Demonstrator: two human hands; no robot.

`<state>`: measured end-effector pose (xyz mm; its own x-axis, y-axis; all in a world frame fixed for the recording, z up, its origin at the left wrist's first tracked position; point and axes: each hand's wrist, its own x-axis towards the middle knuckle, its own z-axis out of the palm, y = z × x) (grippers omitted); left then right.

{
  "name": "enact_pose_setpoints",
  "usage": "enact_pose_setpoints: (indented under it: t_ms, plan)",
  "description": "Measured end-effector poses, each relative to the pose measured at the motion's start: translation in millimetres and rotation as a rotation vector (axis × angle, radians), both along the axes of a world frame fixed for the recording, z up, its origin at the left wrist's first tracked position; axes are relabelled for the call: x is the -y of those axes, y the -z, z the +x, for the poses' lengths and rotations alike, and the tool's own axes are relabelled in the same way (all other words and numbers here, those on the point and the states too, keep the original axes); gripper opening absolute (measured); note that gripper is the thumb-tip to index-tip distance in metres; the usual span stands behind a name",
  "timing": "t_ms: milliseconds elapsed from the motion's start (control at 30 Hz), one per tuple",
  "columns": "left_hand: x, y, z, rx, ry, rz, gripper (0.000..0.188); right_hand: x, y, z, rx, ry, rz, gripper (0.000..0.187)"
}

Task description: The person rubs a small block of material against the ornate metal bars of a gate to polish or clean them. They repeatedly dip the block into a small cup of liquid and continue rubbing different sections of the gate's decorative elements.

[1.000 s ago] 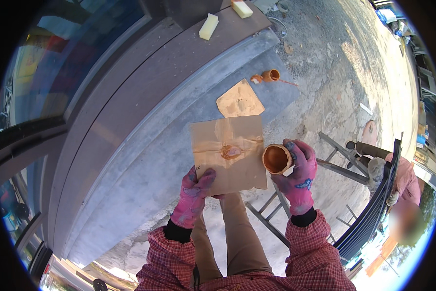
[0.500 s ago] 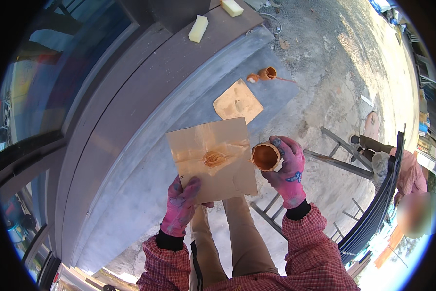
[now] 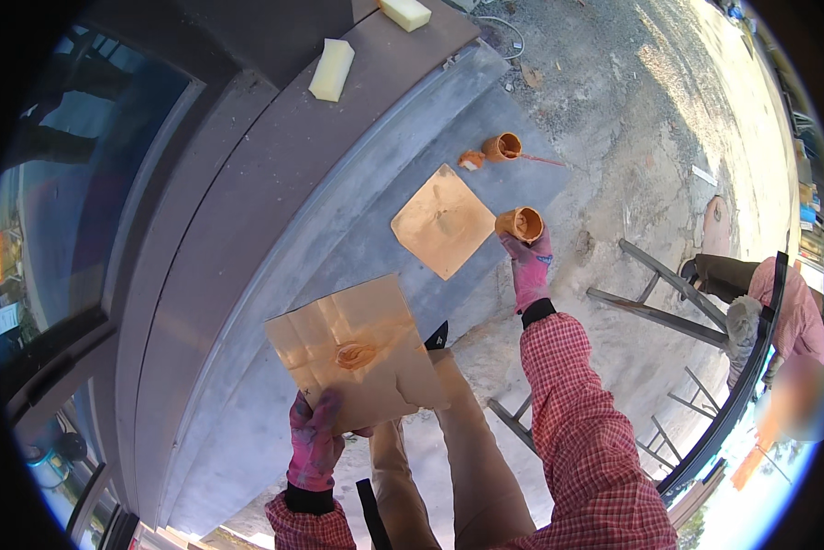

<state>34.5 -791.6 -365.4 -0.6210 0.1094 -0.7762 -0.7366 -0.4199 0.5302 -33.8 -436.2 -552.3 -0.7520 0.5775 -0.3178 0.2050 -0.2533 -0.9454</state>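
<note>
My left hand (image 3: 316,438), in a stained pink glove, is closed on the lower edge of a brown cardboard sheet (image 3: 384,330). A small heap of orange-brown paste (image 3: 360,356) sits in the middle of that sheet. Out in front, my right hand (image 3: 529,266) grips an orange-brown cup (image 3: 520,224), its open mouth facing me and its inside coated with paste. Just left of this cup, a second, tan cardboard piece (image 3: 443,220) lies flat on the grey step. Beyond it a similar cup (image 3: 502,147) rests beside an orange-stained white wad (image 3: 470,160).
Two pale yellow sponge blocks (image 3: 332,70) (image 3: 405,13) lie on the brown ledge (image 3: 274,147). At right stand a grey metal ladder-like frame (image 3: 659,316) and a dark curved rack (image 3: 733,412). Another person in a pink top (image 3: 801,312) is behind it. Glass panes line the left.
My right hand has moved forward with the cup, away from the cardboard sheet, toward the step. The left hand and its sheet have shifted lower and left in view, with the sheet tilted more.
</note>
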Motion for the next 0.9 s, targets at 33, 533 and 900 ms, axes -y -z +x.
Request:
enact_pose_setpoints:
  t_ms: [33,533,900]
  plan:
    - [-0.8,4.8,0.4,0.006,-0.006,-0.023,0.032,-6.5,13.6,-7.4,0.004,0.004,0.027,0.050]
    - [-13.9,46.6,1.8,0.051,-0.081,0.078,0.031,-40.6,116.4,-1.9,0.174,0.172,0.200,0.057]
    - [13.6,16.7,6.6,0.001,-0.117,0.038,0.031,157.7,-97.7,-183.4,-0.158,-0.568,0.851,0.055]
